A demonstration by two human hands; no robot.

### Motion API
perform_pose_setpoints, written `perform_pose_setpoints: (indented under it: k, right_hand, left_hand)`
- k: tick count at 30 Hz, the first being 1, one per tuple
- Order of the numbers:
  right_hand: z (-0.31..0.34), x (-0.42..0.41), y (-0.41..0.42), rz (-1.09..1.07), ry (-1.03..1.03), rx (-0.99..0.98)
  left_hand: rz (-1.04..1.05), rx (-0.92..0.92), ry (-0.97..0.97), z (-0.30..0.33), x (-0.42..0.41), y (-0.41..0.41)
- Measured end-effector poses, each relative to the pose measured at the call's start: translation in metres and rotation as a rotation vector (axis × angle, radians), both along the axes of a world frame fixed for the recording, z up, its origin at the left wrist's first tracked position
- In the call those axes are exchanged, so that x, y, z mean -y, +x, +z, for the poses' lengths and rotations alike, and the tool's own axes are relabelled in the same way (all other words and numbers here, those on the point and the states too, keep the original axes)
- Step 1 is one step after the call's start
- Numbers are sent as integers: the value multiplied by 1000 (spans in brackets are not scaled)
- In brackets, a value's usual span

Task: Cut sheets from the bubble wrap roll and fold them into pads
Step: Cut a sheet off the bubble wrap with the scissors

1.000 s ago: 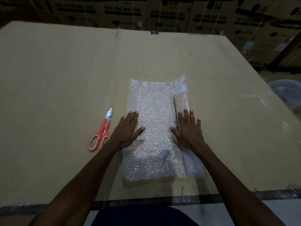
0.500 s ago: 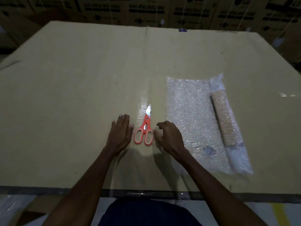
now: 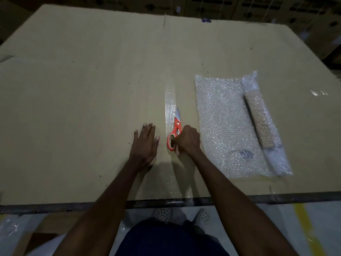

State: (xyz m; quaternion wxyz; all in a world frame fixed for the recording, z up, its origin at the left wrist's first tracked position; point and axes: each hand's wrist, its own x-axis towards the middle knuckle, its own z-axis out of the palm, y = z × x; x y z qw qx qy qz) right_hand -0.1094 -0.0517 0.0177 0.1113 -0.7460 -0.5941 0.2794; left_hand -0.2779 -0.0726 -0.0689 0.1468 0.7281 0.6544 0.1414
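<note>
Orange-handled scissors [image 3: 175,130] lie on the cardboard-covered table [image 3: 83,93], blades pointing away from me. My right hand [image 3: 187,140] is closed around their handles. My left hand [image 3: 145,145] rests flat on the cardboard just left of the scissors, fingers spread, holding nothing. To the right lies an unrolled sheet of bubble wrap [image 3: 225,122], still joined to the bubble wrap roll [image 3: 262,122] along its right edge. Neither hand touches the bubble wrap.
A shiny strip of clear tape [image 3: 169,100] runs along the cardboard seam under the scissors. Stacked cardboard boxes [image 3: 258,6] stand behind the table. The table's near edge [image 3: 55,207] is dark, and my shoes show on the floor below.
My right hand left the bubble wrap, moved left to the scissors and closed on their handles. My left hand slid off the sheet and now rests flat left of the scissors.
</note>
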Motion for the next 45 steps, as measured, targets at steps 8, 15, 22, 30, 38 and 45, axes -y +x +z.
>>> perform_pose_setpoints:
  k: [8, 15, 22, 30, 38, 45]
  right_hand:
    - [17, 16, 50, -337, -235, -1105]
    - [44, 72, 119, -312, -9, -1335]
    - [48, 160, 216, -299, -28, -1168]
    - [24, 244, 256, -373, -137, -1043]
    - [3, 267, 260, -416, -217, -970]
    - [-5, 265, 251, -474, -224, -935]
  left_hand:
    - [-11, 49, 112, 15, 11, 13]
    - [-59, 58, 164, 28, 30, 72]
    - [-158, 53, 150, 46, 66, 153]
    - [-220, -17, 32, 59, 64, 204]
    - [-244, -93, -42, 50, 32, 231]
    - [-258, -149, -6, 5, 45, 213]
